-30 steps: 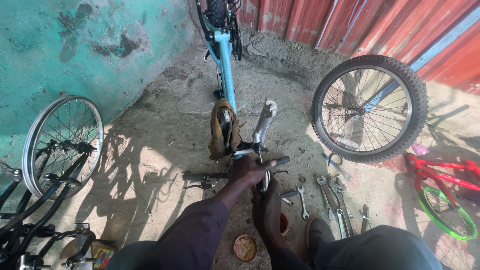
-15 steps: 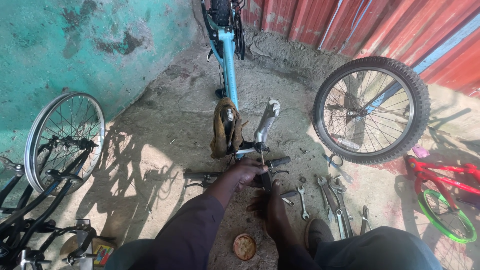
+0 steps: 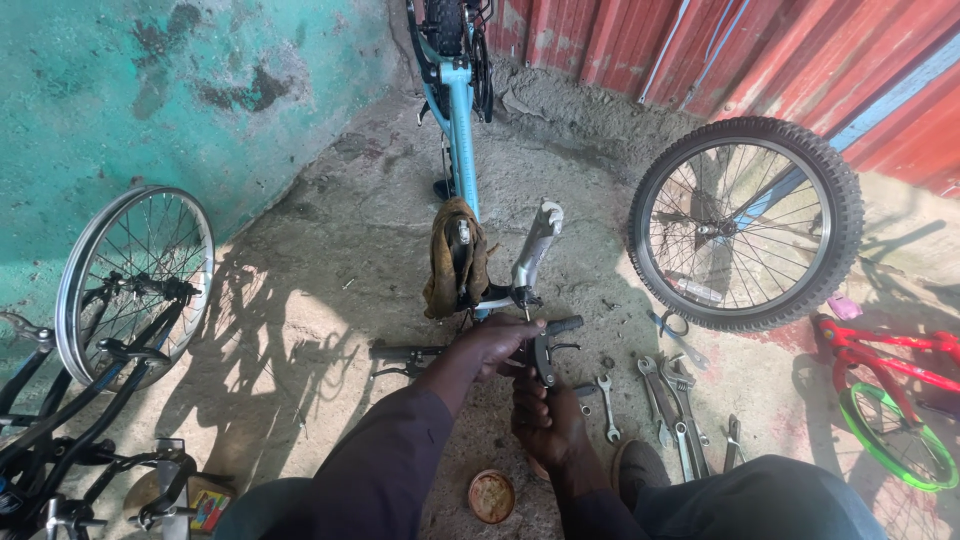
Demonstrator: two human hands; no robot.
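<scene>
Head view, centre frame: left hand (image 3: pixel 497 345) clenched on the handlebar (image 3: pixel 470 350) of an upturned blue bicycle (image 3: pixel 462 150), right hand (image 3: pixel 545 420) just below grasping a black brake lever (image 3: pixel 545 358), spanners (image 3: pixel 665 395) on the concrete floor (image 3: pixel 330 250) lower right.

Left hand (image 3: pixel 497 343) shifted right onto black brake lever (image 3: pixel 545 350) at upturned light-blue bicycle's handlebar (image 3: pixel 480 305); right hand (image 3: pixel 545 420) rose beneath, gripping lever's lower end.

Frame (image 3: pixel 455 120) behind fork (image 3: pixel 533 250); hands at fork's near end. Wheel (image 3: pixel 745 222) right, rim (image 3: pixel 135 280) left. Spanners (image 3: pixel 672 400) on ground right of hands; tin (image 3: pixel 491 495) nearest.
</scene>
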